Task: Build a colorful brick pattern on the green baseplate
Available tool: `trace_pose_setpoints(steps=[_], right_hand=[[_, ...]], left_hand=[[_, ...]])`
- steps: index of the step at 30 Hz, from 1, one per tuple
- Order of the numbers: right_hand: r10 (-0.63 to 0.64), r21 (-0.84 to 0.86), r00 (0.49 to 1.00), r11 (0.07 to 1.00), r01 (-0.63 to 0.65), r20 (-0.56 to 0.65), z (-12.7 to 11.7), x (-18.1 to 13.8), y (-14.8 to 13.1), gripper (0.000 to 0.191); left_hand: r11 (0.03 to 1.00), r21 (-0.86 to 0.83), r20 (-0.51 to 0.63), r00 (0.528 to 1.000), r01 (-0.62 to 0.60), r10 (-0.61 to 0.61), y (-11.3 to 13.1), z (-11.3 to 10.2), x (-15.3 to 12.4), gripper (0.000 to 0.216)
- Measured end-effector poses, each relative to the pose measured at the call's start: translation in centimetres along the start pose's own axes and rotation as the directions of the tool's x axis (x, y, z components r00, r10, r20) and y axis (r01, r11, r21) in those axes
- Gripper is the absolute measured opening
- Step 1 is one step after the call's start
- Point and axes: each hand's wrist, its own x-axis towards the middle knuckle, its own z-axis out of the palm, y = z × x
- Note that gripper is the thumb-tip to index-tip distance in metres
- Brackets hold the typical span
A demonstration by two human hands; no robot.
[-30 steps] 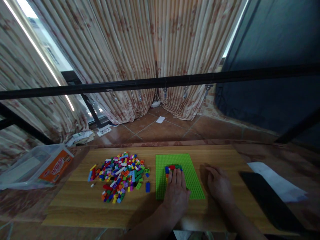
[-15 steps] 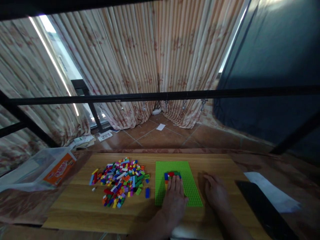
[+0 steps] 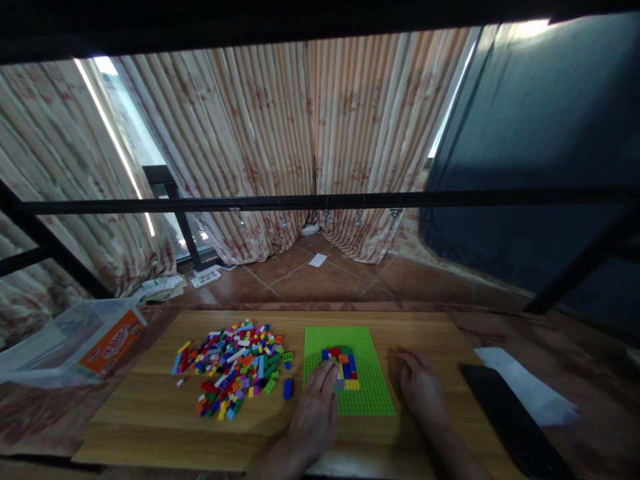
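A green baseplate [image 3: 370,373] lies on the wooden table. On it stands a low block of toy bricks [image 3: 353,363] in blue, red, green, orange and yellow. My left hand [image 3: 317,403] reaches over the plate's left side, fingers stretched out, fingertips touching the left part of the bricks and hiding some of them. Nothing shows in its grasp. Right of the plate, my right hand [image 3: 421,387] rests on the tabletop, fingers loosely bent and apart, holding nothing. A single blue brick [image 3: 288,389] lies left of my left hand.
Many loose coloured bricks [image 3: 240,363] are heaped on the table's left half. Beyond the left edge sits a clear plastic box [image 3: 65,347] with an orange label. A black flat object [image 3: 510,413] and white paper [image 3: 527,387] lie at right. A dark bar [image 3: 320,201] crosses ahead.
My left hand has slid left off the top of the bricks, uncovering most of them. My right hand stays on the table. The view has shifted slightly.
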Motion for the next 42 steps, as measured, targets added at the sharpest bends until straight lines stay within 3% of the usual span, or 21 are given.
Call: trace_pose_setpoints(steps=[4, 12, 19, 23, 27, 31, 36, 42], right_hand=[[0.016, -0.015, 1.0, 1.0, -0.016, 0.025, -0.3, 0.0, -0.1, 0.031], [-0.032, -0.053, 0.999, 0.998, 0.033, 0.017, -0.2, -0.3, 0.8, 0.029], [-0.054, -0.105, 0.997, 0.993, 0.06, 0.055, -0.4, -0.3, 1.2, 0.03], [-0.068, -0.108, 0.997, 0.992, 0.072, 0.042, -0.4, -0.2, 1.1, 0.03], [-0.069, -0.103, 0.997, 0.992, 0.073, 0.047, -0.4, -0.1, 1.0, 0.031], [-0.071, -0.091, 0.997, 0.993, 0.074, 0.039, -0.3, -0.2, 1.1, 0.031], [-0.06, -0.073, 0.998, 0.995, 0.062, 0.031, -0.2, -0.2, 1.1, 0.03], [-0.027, -0.073, 0.999, 0.997, 0.028, 0.023, -0.2, -0.1, 0.7, 0.03]], left_hand=[[0.998, 0.02, -0.017, 0.998, -0.063, 0.063, -0.4, 0.6, -1.3, 0.051], [0.992, -0.077, 0.014, 0.995, -0.1, 0.101, 0.0, -0.1, -0.9, 0.047], [0.976, -0.162, -0.151, 0.981, -0.147, 0.123, -0.1, -1.0, -1.6, 0.043], [0.996, -0.081, -0.234, 0.972, -0.026, 0.007, -1.7, -2.9, -2.8, 0.04], [0.991, 0.035, -0.17, 0.977, 0.132, -0.124, -3.9, -5.8, -3.6, 0.042], [0.979, 0.098, -0.038, 0.984, 0.18, -0.177, -5.1, -7.6, -3.2, 0.057], [0.979, 0.121, 0.043, 0.984, 0.166, -0.173, -5.7, -7.3, -2.7, 0.06], [0.986, 0.064, -0.004, 0.988, 0.152, -0.152, -5.4, -6.7, -2.3, 0.052]])
